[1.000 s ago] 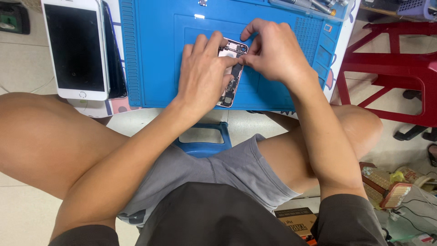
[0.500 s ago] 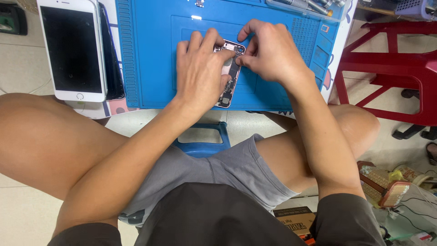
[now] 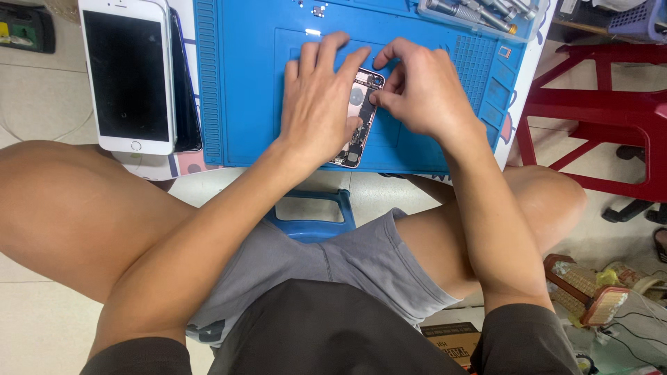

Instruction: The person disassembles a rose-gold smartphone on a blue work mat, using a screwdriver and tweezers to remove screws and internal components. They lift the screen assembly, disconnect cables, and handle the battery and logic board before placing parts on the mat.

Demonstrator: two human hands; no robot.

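Note:
An opened phone body (image 3: 359, 118) with bare circuit parts lies on a blue work mat (image 3: 240, 90). My left hand (image 3: 318, 97) rests flat over its left half, fingers spread, pinning it down. My right hand (image 3: 420, 87) sits at the phone's upper right corner, thumb and fingers pinched on that edge near the camera end. Whether a small part is between those fingertips cannot be seen. Most of the phone is hidden under both hands.
A white phone screen (image 3: 127, 76) lies face up left of the mat, over a dark panel (image 3: 186, 90). Metal screwdrivers (image 3: 479, 14) lie in a tray at the mat's top right. A red plastic stool (image 3: 604, 111) stands to the right, a blue stool (image 3: 313, 212) under me.
The view has shifted slightly. Both hands stay on the phone body; my right fingers have closed in tighter on its upper corner.

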